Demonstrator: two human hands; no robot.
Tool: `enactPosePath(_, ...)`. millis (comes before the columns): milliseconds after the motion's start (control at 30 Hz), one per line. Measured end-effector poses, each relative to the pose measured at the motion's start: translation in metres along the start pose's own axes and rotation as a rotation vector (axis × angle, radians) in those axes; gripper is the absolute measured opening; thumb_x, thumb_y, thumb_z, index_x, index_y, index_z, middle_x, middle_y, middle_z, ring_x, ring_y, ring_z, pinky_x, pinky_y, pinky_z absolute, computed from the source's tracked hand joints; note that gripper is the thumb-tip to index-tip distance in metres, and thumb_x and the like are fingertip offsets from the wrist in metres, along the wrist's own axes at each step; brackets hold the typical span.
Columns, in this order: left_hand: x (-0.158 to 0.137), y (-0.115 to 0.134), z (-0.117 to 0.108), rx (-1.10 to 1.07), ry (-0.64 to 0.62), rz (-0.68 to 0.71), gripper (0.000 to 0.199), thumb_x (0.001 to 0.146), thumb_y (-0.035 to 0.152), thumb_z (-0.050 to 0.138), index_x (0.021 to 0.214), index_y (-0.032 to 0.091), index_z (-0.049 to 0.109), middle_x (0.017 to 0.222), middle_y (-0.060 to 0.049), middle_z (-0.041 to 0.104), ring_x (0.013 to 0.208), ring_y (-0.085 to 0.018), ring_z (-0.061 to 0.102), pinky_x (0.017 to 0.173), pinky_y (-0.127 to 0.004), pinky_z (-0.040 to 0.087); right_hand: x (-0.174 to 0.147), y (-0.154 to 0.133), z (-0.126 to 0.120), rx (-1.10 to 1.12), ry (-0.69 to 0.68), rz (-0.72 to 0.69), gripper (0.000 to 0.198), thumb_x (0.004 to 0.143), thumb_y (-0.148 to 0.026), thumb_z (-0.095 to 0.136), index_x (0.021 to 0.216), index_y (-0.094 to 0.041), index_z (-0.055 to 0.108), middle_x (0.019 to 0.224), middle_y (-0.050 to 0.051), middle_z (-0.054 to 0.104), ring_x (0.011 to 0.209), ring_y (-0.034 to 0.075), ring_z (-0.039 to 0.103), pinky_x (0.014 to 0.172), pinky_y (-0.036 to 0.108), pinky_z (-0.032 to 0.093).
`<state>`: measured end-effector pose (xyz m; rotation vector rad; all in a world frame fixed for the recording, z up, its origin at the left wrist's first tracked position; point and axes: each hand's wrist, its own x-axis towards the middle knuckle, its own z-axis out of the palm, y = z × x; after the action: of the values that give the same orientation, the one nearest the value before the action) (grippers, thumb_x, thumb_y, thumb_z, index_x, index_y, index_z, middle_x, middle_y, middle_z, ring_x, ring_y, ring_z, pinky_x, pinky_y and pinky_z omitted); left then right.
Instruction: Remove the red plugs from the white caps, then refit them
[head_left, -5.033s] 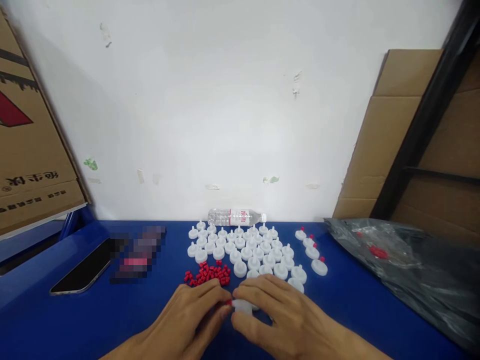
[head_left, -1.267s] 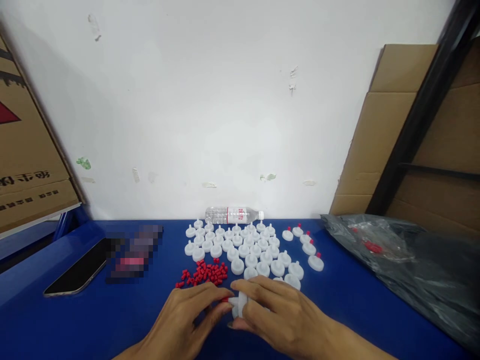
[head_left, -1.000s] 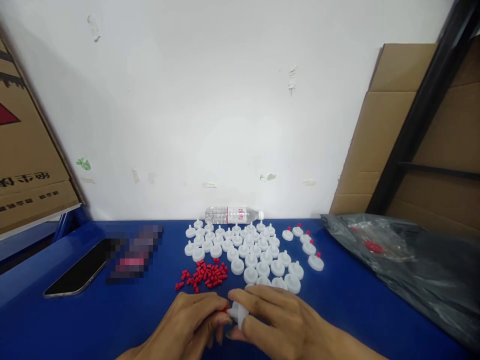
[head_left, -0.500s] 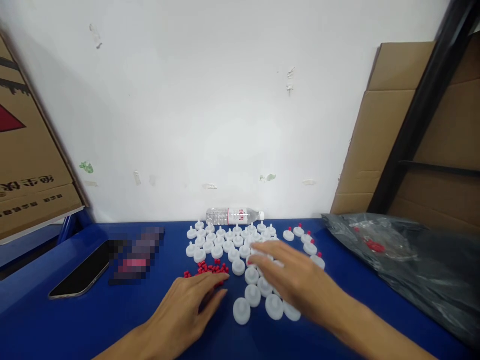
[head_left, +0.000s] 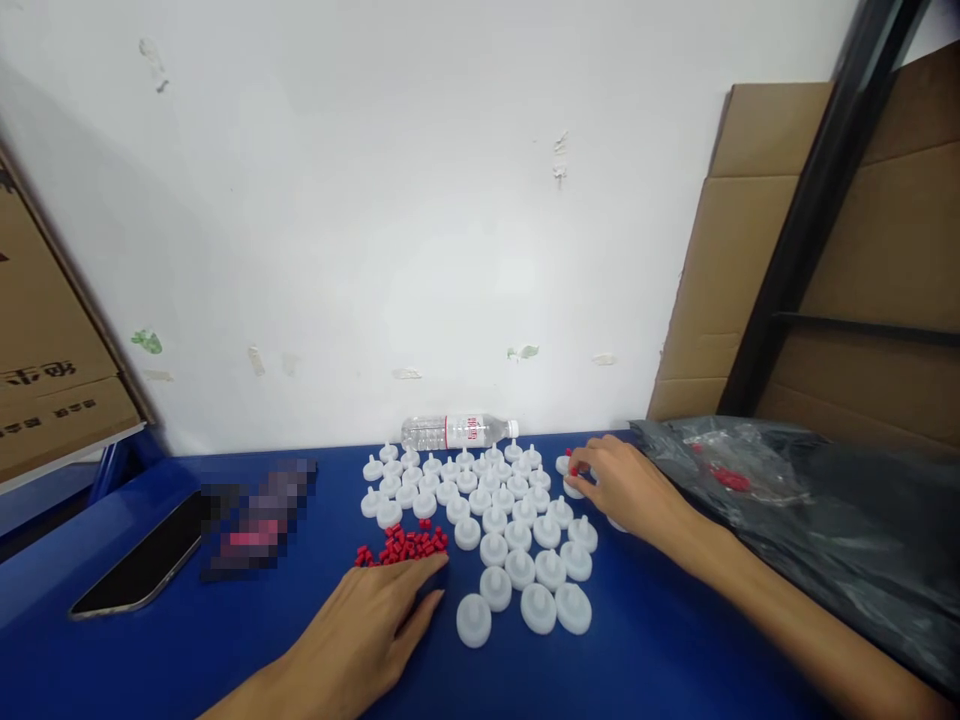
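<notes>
My left hand (head_left: 382,620) rests on the blue table beside a pile of small red caps (head_left: 409,543). Its thumb and forefinger are apart, with nothing seen between them. Over at the right, my right hand (head_left: 622,485) pinches the red tip of a round white nozzle cap (head_left: 573,490) near the tabletop. Another white cap (head_left: 562,464) with a red tip is just behind it, and my hand covers most of the others there. Between my hands spread many white nozzle caps (head_left: 519,534) with bare spouts, standing upright.
A clear water bottle (head_left: 427,433) lies along the wall behind the caps. On the left are a phone (head_left: 142,555) and a blurred dark packet (head_left: 262,520). A grey plastic bag (head_left: 847,530) covers the right side, with a clear bag of red pieces (head_left: 731,478) on it.
My right hand has moved right, from above the bare white caps to the red-tipped ones, and now pinches one. My left hand stays by the red pile. The view has shifted slightly right.
</notes>
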<state>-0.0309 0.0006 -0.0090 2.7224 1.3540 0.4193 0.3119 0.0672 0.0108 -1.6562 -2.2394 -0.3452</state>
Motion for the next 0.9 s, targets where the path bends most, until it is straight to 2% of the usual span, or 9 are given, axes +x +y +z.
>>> enactPosePath(100, 0.0, 0.0, 0.0, 0.009, -0.004, -0.006, 0.04, 0.103, 0.032, 0.043, 0.137, 0.02, 0.06, 0.067, 0.0, 0.069, 0.056, -0.018, 0.066, 0.058, -0.024, 0.049, 0.002, 0.006, 0.006, -0.029, -0.003, 0.007, 0.012, 0.091, -0.023, 0.063, 0.093, -0.018, 0.073, 0.088, 0.009, 0.072, 0.087, 0.029, 0.066, 0.074, 0.036, 0.045)
enactPosePath(200, -0.001, 0.0, 0.001, 0.004, 0.01, -0.01, 0.04, 0.103, 0.032, 0.043, 0.136, 0.02, 0.061, 0.074, -0.002, 0.073, 0.061, -0.019, 0.068, 0.06, -0.024, 0.05, 0.002, 0.005, 0.0, -0.03, 0.017, 0.008, 0.016, 0.092, -0.024, 0.061, 0.102, -0.019, 0.073, 0.092, 0.01, 0.073, 0.092, 0.03, 0.065, 0.076, 0.037, 0.045)
enactPosePath(367, -0.002, 0.0, 0.001, -0.022, 0.032, 0.014, 0.035, 0.102, 0.03, 0.044, 0.132, 0.024, 0.063, 0.079, -0.001, 0.074, 0.058, -0.016, 0.067, 0.059, -0.023, 0.049, -0.001, -0.013, -0.024, 0.212, -0.031, -0.054, 0.024, 0.099, -0.035, 0.053, 0.091, -0.023, 0.073, 0.085, 0.005, 0.073, 0.084, 0.024, 0.066, 0.072, 0.033, 0.046)
enactPosePath(467, -0.001, 0.002, -0.002, -0.048, 0.0, 0.004, 0.031, 0.103, 0.03, 0.044, 0.125, 0.026, 0.065, 0.076, 0.001, 0.072, 0.058, -0.015, 0.065, 0.06, -0.022, 0.047, -0.004, -0.019, -0.03, 0.179, -0.014, -0.073, 0.019, 0.096, -0.032, 0.058, 0.09, -0.024, 0.073, 0.088, 0.005, 0.073, 0.089, 0.026, 0.066, 0.075, 0.034, 0.047)
enactPosePath(567, 0.0, 0.004, -0.005, -0.083, -0.031, -0.009, 0.024, 0.102, 0.031, 0.046, 0.115, 0.028, 0.067, 0.071, 0.004, 0.068, 0.055, -0.014, 0.062, 0.057, -0.021, 0.043, -0.005, -0.018, -0.027, 0.13, -0.064, -0.089, 0.012, 0.09, -0.023, 0.063, 0.096, -0.025, 0.074, 0.093, 0.005, 0.074, 0.091, 0.026, 0.067, 0.077, 0.034, 0.046)
enactPosePath(700, 0.001, 0.005, -0.006, -0.119, -0.05, -0.015, 0.021, 0.102, 0.031, 0.046, 0.105, 0.028, 0.067, 0.066, 0.005, 0.063, 0.053, -0.013, 0.059, 0.055, -0.021, 0.039, -0.002, -0.007, -0.015, 0.093, -0.154, -0.066, 0.022, 0.086, -0.008, 0.059, 0.092, -0.024, 0.073, 0.089, 0.003, 0.074, 0.079, 0.021, 0.068, 0.069, 0.03, 0.043)
enactPosePath(767, 0.001, 0.005, -0.006, -0.133, -0.04, -0.014, 0.02, 0.102, 0.03, 0.045, 0.105, 0.028, 0.065, 0.065, 0.006, 0.061, 0.053, -0.013, 0.058, 0.054, -0.021, 0.038, 0.0, 0.0, -0.01, 0.053, -0.131, -0.051, 0.024, 0.086, -0.006, 0.057, 0.093, -0.022, 0.073, 0.088, 0.004, 0.073, 0.077, 0.022, 0.068, 0.067, 0.03, 0.043)
enactPosePath(900, -0.001, 0.006, -0.006, -0.149, 0.027, 0.01, 0.017, 0.101, 0.028, 0.044, 0.102, 0.027, 0.061, 0.072, 0.005, 0.061, 0.052, -0.011, 0.054, 0.052, -0.021, 0.037, 0.002, 0.004, -0.01, 0.013, -0.042, -0.054, 0.019, 0.09, -0.013, 0.058, 0.097, -0.02, 0.074, 0.099, 0.009, 0.074, 0.093, 0.027, 0.067, 0.078, 0.035, 0.046)
